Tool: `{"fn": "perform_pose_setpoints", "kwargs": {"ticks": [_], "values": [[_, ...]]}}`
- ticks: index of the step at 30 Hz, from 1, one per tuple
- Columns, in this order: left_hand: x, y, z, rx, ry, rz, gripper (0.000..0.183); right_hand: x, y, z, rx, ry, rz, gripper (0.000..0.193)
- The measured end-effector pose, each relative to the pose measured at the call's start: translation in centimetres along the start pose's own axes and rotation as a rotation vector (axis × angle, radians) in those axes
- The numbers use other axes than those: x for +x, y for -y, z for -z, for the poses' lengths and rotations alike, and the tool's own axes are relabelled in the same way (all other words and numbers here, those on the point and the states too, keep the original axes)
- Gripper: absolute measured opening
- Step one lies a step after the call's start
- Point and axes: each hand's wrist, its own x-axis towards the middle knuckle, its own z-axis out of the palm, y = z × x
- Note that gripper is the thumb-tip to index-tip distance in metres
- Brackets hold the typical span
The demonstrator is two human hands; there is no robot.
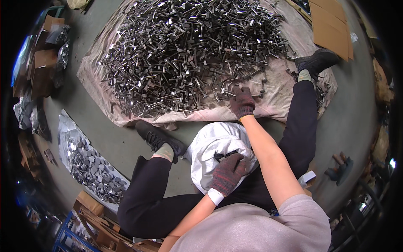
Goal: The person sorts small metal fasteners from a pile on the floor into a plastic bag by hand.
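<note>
A large heap of T-shaped metal bolts [197, 50] covers a pale, stained cloth [94, 80] on the floor before me. My right hand [242, 102], in a dark knitted glove, reaches to the heap's near edge. Its fingers are closed at the end of a shiny T-shaped bolt [226, 91]. Between my legs stands a white woven sack [203, 145] with its top rolled open. My left hand [228, 174], gloved the same way, rests over the sack's mouth with fingers curled. Dark pieces show beside those fingers, but what they hold is hidden.
My shoes [159, 138] lie at the cloth's near edge and right side. To the left, many round metal discs [98, 172] lie on a plastic sheet. Cardboard boxes [44, 63] stand far left, flat cardboard [331, 27] far right. Dark metal parts [340, 169] sit at right.
</note>
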Motion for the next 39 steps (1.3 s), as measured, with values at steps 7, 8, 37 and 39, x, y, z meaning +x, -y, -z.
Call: {"fn": "perform_pose_setpoints", "kwargs": {"ticks": [7, 8, 37, 39], "values": [[0.0, 0.0, -0.1, 0.032, -0.030, -0.059, 0.025, -1.0, -1.5, -0.8, 0.063, 0.010, 0.022, 0.042], [0.0, 0.2, -0.2, 0.033, -0.037, -0.042, 0.024, -0.9, -1.6, -0.8, 0.065, 0.003, 0.023, 0.042], [16.4, -4.8, 5.9, -1.545, 0.192, 0.091, 0.041, -7.5, 6.8, 20.2, 0.659, -0.501, 0.439, 0.020], [16.3, -4.9, 5.7, -1.695, 0.385, -0.015, 0.045, -7.1, 3.8, 19.3, 0.713, -0.488, 0.294, 0.021]]}}
